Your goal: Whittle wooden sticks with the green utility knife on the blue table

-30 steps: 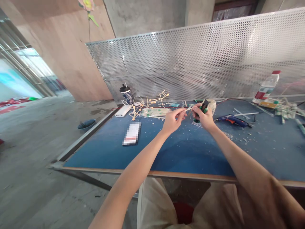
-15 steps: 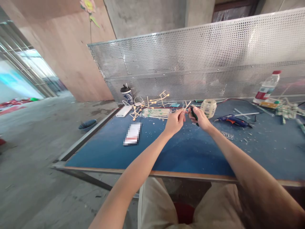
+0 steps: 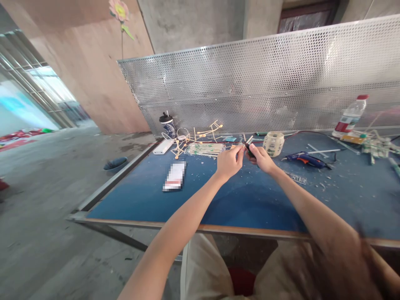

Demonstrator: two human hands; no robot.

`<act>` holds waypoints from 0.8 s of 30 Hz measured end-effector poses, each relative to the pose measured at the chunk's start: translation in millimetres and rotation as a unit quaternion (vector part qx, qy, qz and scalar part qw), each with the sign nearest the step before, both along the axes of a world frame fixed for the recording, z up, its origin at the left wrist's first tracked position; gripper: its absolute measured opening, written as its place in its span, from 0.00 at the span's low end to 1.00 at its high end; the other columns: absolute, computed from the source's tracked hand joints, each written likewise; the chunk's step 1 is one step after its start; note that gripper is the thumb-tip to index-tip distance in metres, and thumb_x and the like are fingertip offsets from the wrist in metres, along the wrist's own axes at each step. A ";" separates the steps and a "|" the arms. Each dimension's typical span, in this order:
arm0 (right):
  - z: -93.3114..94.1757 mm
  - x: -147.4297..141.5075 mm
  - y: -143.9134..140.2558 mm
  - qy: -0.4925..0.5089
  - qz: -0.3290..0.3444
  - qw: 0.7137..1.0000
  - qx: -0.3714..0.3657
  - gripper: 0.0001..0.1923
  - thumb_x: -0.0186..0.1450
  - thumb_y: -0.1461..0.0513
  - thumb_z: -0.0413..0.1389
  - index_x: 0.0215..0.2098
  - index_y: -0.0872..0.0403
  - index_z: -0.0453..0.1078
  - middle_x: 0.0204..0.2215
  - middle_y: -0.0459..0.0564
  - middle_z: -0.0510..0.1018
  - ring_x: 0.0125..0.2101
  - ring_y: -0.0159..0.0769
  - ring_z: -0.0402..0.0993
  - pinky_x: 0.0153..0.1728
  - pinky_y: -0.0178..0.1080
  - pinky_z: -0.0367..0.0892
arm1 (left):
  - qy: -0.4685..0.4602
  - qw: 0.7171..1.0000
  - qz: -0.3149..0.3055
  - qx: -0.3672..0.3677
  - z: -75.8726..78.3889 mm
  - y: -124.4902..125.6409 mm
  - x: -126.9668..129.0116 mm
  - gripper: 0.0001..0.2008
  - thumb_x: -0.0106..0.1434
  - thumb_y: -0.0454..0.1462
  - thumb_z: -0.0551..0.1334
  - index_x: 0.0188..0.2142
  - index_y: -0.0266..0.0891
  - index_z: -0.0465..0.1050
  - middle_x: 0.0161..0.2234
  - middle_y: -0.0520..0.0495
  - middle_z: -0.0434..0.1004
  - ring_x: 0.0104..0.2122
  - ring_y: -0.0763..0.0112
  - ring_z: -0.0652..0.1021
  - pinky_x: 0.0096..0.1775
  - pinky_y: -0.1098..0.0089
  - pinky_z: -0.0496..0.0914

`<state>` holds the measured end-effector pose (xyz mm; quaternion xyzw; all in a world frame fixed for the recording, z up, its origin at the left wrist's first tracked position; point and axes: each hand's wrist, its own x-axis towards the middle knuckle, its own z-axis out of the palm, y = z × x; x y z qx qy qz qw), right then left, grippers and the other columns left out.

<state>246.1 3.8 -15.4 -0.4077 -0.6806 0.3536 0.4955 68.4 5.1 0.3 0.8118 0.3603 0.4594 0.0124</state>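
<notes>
My left hand (image 3: 229, 161) is closed, thumb and fingers pinching a thin pale wooden stick (image 3: 249, 139), whose end shows just above the fingertips. Wrapped in my right hand (image 3: 261, 158) is a black-handled tool (image 3: 249, 150); its working end is hidden between the hands, so its kind is unclear. The fingertips of both hands nearly meet over the blue table (image 3: 193, 204). Just right of them stands a round pale stick-built frame (image 3: 273, 143). A clear bag of wooden sticks (image 3: 204, 149) lies to the left of my left hand.
A blue glue gun (image 3: 308, 159) lies on the right, near a red-capped bottle (image 3: 351, 116). At the left are a phone (image 3: 175, 176), a white power bank (image 3: 163, 146), a lidded cup (image 3: 168, 125) and stick models (image 3: 178, 149). A perforated metal panel (image 3: 243, 83) runs along the back.
My right hand has moved slightly left, bringing the black-handled tool against my left fingertips. The stick, plainly visible before, is now mostly covered. The view has shifted slightly.
</notes>
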 end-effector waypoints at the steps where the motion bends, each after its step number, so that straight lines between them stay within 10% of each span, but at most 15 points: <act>1: -0.6 0.1 0.5 -0.002 -0.003 1.000 0.001 0.36 0.66 0.31 0.43 0.22 0.51 0.61 0.16 0.41 0.55 0.17 0.28 0.49 0.17 0.35 0.51 | 0.001 1.000 0.003 0.004 -0.1 0.3 -0.1 0.19 0.75 0.45 0.52 0.49 0.42 0.80 0.28 0.46 0.81 0.25 0.68 0.76 0.30 0.70 0.61; 24: -7.7 -7.7 1.1 -0.093 -0.099 0.989 0.059 0.36 0.71 0.35 0.36 0.19 0.50 0.59 0.16 0.44 0.62 0.21 0.32 0.59 0.26 0.38 0.56 | 0.092 0.994 0.045 -0.028 3.0 -0.8 -3.5 0.17 0.75 0.43 0.50 0.49 0.45 0.78 0.36 0.43 0.84 0.34 0.58 0.82 0.37 0.65 0.66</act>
